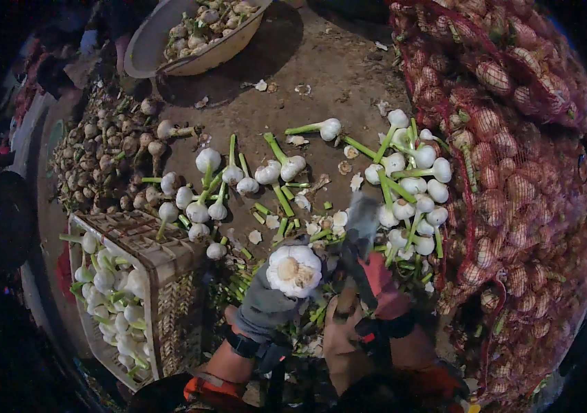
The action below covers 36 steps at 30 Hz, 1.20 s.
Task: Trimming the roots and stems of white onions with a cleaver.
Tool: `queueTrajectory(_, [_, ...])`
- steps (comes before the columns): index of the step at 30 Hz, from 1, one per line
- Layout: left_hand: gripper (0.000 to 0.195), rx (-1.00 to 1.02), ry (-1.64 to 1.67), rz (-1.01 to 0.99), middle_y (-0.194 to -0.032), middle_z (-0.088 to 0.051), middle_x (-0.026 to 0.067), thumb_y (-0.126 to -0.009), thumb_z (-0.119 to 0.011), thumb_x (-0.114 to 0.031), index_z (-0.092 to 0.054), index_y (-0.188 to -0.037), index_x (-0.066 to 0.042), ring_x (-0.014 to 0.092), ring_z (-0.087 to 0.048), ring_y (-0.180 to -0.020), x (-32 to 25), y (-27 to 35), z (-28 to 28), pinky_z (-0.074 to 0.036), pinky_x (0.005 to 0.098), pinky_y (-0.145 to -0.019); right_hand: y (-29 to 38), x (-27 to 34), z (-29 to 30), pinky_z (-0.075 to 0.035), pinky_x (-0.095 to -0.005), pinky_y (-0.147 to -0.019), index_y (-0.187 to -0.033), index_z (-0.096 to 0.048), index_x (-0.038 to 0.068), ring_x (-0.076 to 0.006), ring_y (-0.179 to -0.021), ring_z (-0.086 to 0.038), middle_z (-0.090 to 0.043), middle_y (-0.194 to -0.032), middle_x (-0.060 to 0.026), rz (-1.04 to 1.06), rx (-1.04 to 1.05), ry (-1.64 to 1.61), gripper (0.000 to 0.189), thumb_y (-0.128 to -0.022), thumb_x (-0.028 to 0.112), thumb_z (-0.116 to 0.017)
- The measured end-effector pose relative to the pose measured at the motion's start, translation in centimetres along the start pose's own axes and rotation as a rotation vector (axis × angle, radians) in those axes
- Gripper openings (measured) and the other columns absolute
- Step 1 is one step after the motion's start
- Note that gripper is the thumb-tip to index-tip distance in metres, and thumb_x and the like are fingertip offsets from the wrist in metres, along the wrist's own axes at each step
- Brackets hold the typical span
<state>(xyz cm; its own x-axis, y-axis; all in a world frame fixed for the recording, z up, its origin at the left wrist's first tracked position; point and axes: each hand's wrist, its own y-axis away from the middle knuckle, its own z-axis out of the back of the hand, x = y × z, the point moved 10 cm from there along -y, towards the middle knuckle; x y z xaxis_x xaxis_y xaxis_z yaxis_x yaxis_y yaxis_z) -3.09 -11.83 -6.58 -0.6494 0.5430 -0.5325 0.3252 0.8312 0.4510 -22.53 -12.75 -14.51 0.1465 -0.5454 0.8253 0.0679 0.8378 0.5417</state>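
Observation:
A large peeled garlic bulb (294, 271) with its root end facing up sits in my gloved left hand (267, 297). My right hand (385, 289), in a reddish glove, grips a tool with a blurred flat blade (363, 219), likely a knife; its handle is partly hidden. White garlic bulbs with green stems (412, 191) lie piled beyond my right hand, and more trimmed bulbs (198, 210) lie scattered beyond my left. Cut green stem pieces (283, 225) and peeled skins (340, 218) litter the ground between them.
A woven plastic basket (153, 294) of white garlic lies tipped at the left. Behind it is a heap of unpeeled garlic (113, 149). A basin (216, 59) with more bulbs stands at the top. Red mesh sacks (520, 206) full of bulbs line the right side.

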Motion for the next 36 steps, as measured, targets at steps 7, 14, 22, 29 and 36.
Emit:
queueTrajectory(7, [0.079,-0.069,-0.208,-0.077,-0.128,-0.053,0.0121,-0.062,-0.078,-0.014,-0.043,-0.133,-0.008,0.029,-0.054,-0.115,-0.9,0.2,0.8,-0.048,0.0421,-0.095,2.5,-0.5,-4.1,-0.051,-0.0331,-0.073,-0.107,-0.062,0.002,-0.0233,-0.083,-0.064,-0.067,-0.095,-0.0103,-0.275,0.278,-0.483,0.029,-0.082,0.015,-0.069])
queueTrajectory(14, [0.061,0.212,0.451,0.322,-0.119,-0.057,0.0195,-0.080,-0.069,-0.031,-0.048,-0.129,0.000,0.031,-0.061,-0.100,-1.2,0.1,-2.9,-0.050,0.0462,-0.088,-0.3,6.8,-0.2,-0.050,-0.0297,-0.066,-0.095,-0.067,-0.002,-0.0137,-0.074,-0.063,-0.067,-0.085,-0.0044,0.026,0.136,-0.302,0.026,-0.078,0.015,-0.076])
queueTrajectory(22, [0.047,0.364,-0.343,0.297,-0.107,-0.063,0.0161,-0.081,-0.069,-0.018,-0.055,-0.121,0.002,0.024,-0.064,-0.093,0.8,0.3,-3.4,-0.051,0.0335,-0.084,-1.0,9.3,0.7,-0.051,-0.0350,-0.068,-0.090,-0.069,0.001,-0.0235,-0.074,-0.067,-0.070,-0.080,-0.0133,0.129,-0.100,0.149,0.031,-0.071,0.022,-0.080])
queueTrajectory(29, [0.026,0.060,-0.320,0.392,-0.092,-0.065,0.0144,-0.087,-0.059,-0.005,-0.058,-0.111,0.005,0.023,-0.065,-0.080,0.3,-1.0,0.4,-0.053,0.0357,-0.076,1.7,9.8,2.9,-0.052,-0.0374,-0.072,-0.102,-0.068,0.004,-0.0298,-0.077,-0.067,-0.069,-0.083,-0.0137,0.349,-0.158,0.351,0.031,-0.075,0.018,-0.073])
queueTrajectory(36, [0.026,0.081,-0.227,0.232,-0.096,-0.064,0.0114,-0.088,-0.059,-0.014,-0.057,-0.108,0.002,0.022,-0.064,-0.086,-4.0,-1.6,0.2,-0.053,0.0360,-0.080,1.0,1.7,-0.8,-0.052,-0.0397,-0.069,-0.099,-0.069,0.008,-0.0339,-0.075,-0.065,-0.068,-0.082,-0.0152,0.169,0.147,0.831,0.030,-0.074,0.024,-0.070])
